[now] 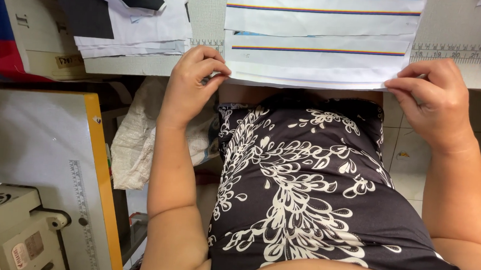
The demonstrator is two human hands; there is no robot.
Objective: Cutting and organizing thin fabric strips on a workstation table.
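Note:
A stack of white fabric strips (317,56), each with a thin multicoloured stripe, lies on the grey work table (206,10) in front of me. My left hand (194,76) pinches the near left corner of the stack at the table's edge. My right hand (435,94) pinches the near right corner in the same way. Both hands hold the lowest edge of the fabric level along the table's front. Below them is my black dress with a white pattern.
A pile of white and dark fabric pieces (131,17) lies at the left of the table. Ruler markings (457,53) run along the table at the right. A white board with a yellow edge (97,159) and a machine (7,226) stand at the left.

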